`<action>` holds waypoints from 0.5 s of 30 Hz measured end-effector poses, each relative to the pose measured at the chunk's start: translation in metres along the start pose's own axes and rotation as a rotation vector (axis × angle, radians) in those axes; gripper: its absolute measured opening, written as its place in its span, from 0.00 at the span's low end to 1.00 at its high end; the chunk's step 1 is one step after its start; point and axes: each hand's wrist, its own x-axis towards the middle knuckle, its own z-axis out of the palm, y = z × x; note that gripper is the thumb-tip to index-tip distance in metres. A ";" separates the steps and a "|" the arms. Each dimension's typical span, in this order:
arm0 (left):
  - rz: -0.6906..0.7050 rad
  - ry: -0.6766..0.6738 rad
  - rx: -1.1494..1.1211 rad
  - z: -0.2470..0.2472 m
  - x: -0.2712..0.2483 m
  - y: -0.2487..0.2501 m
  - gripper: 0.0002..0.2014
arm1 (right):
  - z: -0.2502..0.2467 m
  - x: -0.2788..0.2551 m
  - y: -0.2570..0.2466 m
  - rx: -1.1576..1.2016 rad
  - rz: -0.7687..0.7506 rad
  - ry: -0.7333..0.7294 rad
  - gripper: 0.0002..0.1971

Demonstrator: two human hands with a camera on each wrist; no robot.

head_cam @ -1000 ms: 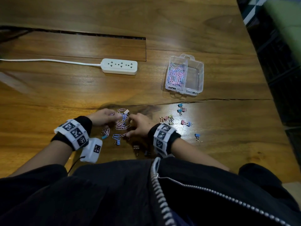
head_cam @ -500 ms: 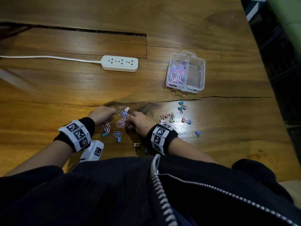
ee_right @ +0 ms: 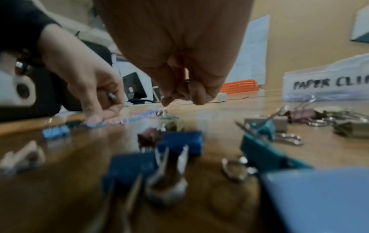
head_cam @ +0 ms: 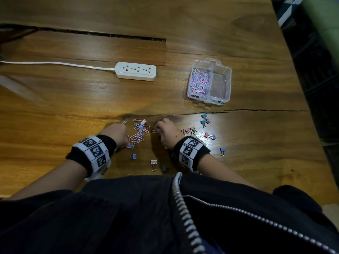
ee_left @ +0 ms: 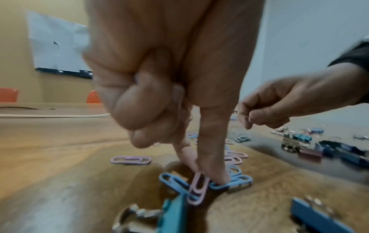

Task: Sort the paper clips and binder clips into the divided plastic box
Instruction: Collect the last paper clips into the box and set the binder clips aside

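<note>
Left hand [ee_left: 171,88] pinches a pink paper clip [ee_left: 197,189] from the paper clips [head_cam: 139,132] near the desk's front edge; right hand [head_cam: 167,132], fingers curled, content unclear. Advise gathering several, then carrying to the divided box [head_cam: 226,74] further back, left compartment; binder clips [head_cam: 207,129] remain.

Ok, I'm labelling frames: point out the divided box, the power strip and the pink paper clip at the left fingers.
divided box [head_cam: 228,80]: head view, right wall.
power strip [head_cam: 136,71]: head view, top face.
pink paper clip [ee_left: 197,189]: left wrist view, its middle.

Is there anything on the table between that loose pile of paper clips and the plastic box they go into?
Nothing visible: only bare wood lies between the paper clips and the plastic box, whose top is open.
</note>
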 end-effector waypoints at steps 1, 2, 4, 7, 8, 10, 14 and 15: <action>0.022 -0.011 -0.044 -0.001 0.001 0.000 0.08 | -0.004 -0.001 0.000 0.101 0.025 0.042 0.10; 0.042 -0.019 -0.080 -0.002 0.002 -0.001 0.07 | -0.007 0.000 0.000 0.251 0.070 0.071 0.09; 0.087 -0.018 -0.131 -0.002 0.005 -0.003 0.08 | -0.013 0.002 -0.002 0.614 0.163 0.062 0.13; 0.135 -0.009 -0.286 -0.005 0.008 -0.005 0.08 | -0.018 0.002 -0.006 1.017 0.265 -0.043 0.17; 0.137 -0.025 -0.387 -0.006 0.008 -0.006 0.09 | -0.018 0.003 -0.007 1.086 0.285 -0.065 0.18; 0.130 -0.116 -0.714 -0.008 0.009 -0.008 0.11 | -0.017 0.004 -0.010 1.093 0.287 -0.073 0.18; 0.052 -0.255 -1.446 -0.009 0.010 -0.015 0.13 | -0.007 0.011 -0.021 0.744 0.208 -0.030 0.15; 0.030 -0.260 -1.545 -0.008 0.010 -0.016 0.14 | -0.004 0.013 -0.022 0.601 0.185 -0.029 0.13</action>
